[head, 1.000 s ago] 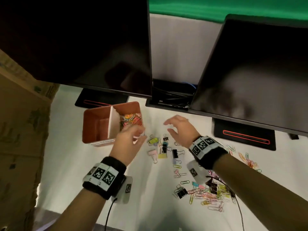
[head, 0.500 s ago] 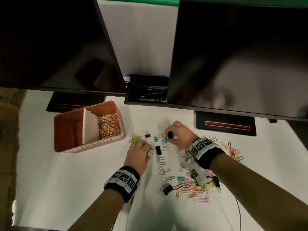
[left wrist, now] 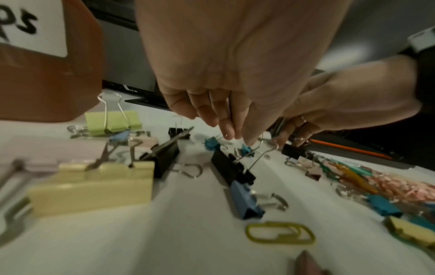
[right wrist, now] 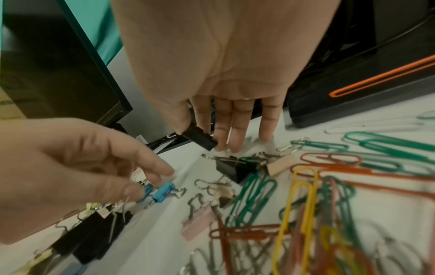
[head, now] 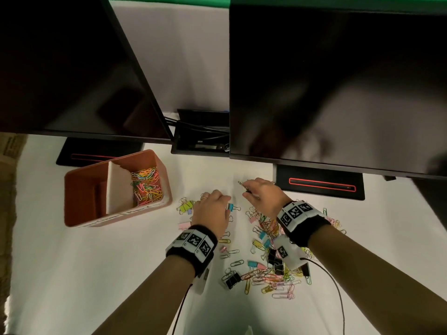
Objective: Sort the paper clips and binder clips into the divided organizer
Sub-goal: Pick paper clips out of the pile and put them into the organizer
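The brown divided organizer point(head: 167, 180) stands at left, with a white divider point(head: 119, 187) and coloured paper clips point(head: 146, 187) in its right compartment. Its left compartment looks bare. Loose binder clips point(head: 185, 207) and paper clips point(head: 271, 279) are scattered on the white table. My right hand point(head: 244, 189) pinches a black binder clip point(right wrist: 200, 138) between thumb and forefinger, just above the table. My left hand point(head: 226, 204) is low over the clips, and its thumb and fingertips point(left wrist: 231, 134) close on a small blue binder clip point(right wrist: 146, 191). A second blue clip point(right wrist: 164, 191) lies beside it.
Two dark monitors point(head: 338, 81) overhang the back of the table, with their stands point(head: 319, 187) and a cable tray point(head: 200, 139) behind the clips. Cardboard point(head: 9, 165) borders the left edge. Wrist camera cables point(head: 336, 286) trail over the table near me.
My left hand has come down from beside the organizer onto the binder clips. My right hand, which was open above the pile, has picked up a black binder clip and holds it.
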A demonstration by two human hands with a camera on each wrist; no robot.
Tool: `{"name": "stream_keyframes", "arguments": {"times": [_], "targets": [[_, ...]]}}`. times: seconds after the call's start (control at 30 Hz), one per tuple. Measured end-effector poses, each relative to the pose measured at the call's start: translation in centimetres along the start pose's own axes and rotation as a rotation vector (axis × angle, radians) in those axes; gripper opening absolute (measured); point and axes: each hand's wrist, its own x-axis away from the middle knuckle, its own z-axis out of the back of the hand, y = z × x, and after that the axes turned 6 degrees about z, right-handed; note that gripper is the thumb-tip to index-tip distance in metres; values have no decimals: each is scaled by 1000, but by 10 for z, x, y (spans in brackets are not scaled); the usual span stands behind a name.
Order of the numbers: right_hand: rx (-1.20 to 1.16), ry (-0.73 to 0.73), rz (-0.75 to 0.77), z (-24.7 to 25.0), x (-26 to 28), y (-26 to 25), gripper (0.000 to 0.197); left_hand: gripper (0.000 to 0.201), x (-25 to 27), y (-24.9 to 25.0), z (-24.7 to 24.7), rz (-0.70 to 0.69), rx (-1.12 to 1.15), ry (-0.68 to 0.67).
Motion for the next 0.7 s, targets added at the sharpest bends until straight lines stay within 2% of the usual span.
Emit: {"name": "stream_keyframes", "arguments": {"times": [0.13,0.3,0.37,0.47,0.7], "targets": [[-12,48,-5,6,10,11,36,33,-6,3,-6,43,-38,-23],[49,-87,72,3,24,17,49,22,-8,1,-9,79,8,14],[8,-61,64,2,27,18,53,24,-9,-1,-8,103,4,-10],[-25,-4,29,4,31,24,55,39,-12,-2,-6,127,-14,-38],[32,65,57,7,54,35,28,16,-14,-2,8,132,-40,-99]]}}
